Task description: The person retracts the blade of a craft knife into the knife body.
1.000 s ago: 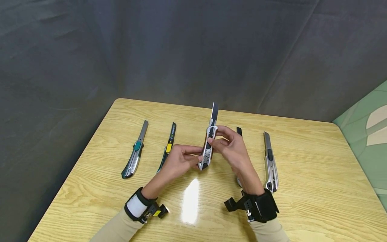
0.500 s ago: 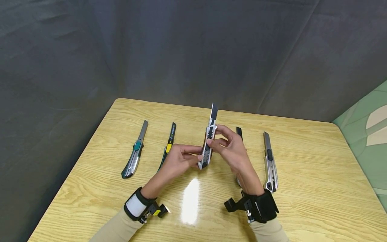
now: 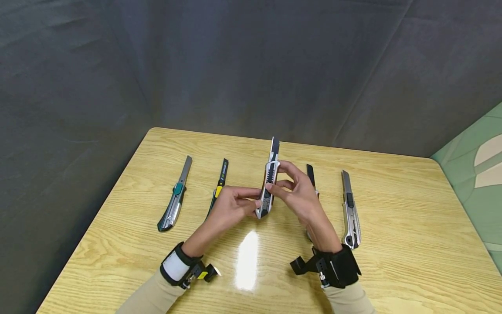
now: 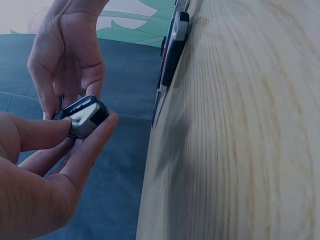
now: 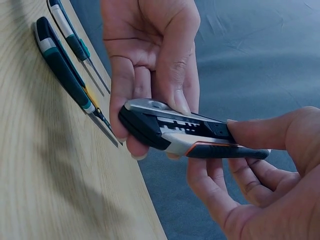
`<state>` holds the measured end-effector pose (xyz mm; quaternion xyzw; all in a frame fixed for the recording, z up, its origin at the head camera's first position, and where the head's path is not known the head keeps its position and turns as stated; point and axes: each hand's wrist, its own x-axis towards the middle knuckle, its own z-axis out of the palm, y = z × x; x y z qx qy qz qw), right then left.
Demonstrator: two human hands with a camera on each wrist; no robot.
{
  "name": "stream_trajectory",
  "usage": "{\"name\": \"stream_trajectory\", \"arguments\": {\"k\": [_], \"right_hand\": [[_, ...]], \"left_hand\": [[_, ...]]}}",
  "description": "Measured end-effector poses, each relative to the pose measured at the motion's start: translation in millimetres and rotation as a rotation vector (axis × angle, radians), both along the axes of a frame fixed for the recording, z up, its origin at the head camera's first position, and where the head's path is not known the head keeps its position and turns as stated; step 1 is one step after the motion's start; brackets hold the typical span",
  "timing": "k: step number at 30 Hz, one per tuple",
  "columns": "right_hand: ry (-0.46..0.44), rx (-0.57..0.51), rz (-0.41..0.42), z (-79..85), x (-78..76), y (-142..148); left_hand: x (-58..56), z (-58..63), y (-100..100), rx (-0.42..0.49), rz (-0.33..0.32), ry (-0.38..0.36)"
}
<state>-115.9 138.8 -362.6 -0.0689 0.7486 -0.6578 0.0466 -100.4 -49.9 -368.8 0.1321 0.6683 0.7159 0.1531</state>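
A silver-and-black utility knife point(image 3: 269, 176) is held up above the table, blade pointing away and partly out. My left hand point(image 3: 231, 205) pinches the butt end of its handle between thumb and fingers. On the other side, my right hand point(image 3: 300, 192) grips the handle, its thumb on the black slider point(image 5: 217, 130). The right wrist view shows an orange line along the handle's dark grip. In the left wrist view, the handle's end point(image 4: 86, 120) faces the camera, and the blade is mostly hidden behind the fingers.
On the wooden table point(image 3: 412, 218) lie a teal-and-silver utility knife point(image 3: 172, 205), a yellow-slider knife point(image 3: 219, 185) partly behind the left hand, a dark-bladed knife point(image 3: 310, 173) partly behind the right arm, and a silver knife point(image 3: 351, 218). A dark curtain point(image 3: 251, 69) hangs behind.
The right thumb has moved down the handle with the slider, and less blade sticks out of the knife. The held knife has shifted slightly left; the left hand has barely moved.
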Motion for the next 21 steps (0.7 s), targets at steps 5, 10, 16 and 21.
{"name": "stream_trajectory", "arguments": {"k": [5, 10, 16, 21], "right_hand": [[0.0, 0.004, -0.001, 0.7, 0.3, 0.0], [-0.003, 0.004, 0.002, -0.1, 0.0, 0.8], [-0.004, 0.017, -0.003, -0.9, -0.1, 0.0], [-0.007, 0.029, 0.0, -1.3, 0.1, -1.1]], "left_hand": [[-0.4, -0.2, -0.3, -0.001, -0.008, -0.006], [-0.8, -0.2, -0.1, 0.0, -0.01, -0.005], [-0.6, 0.9, -0.1, -0.007, -0.001, -0.006], [-3.0, -4.9, -0.7, -0.003, 0.009, -0.008]]}}
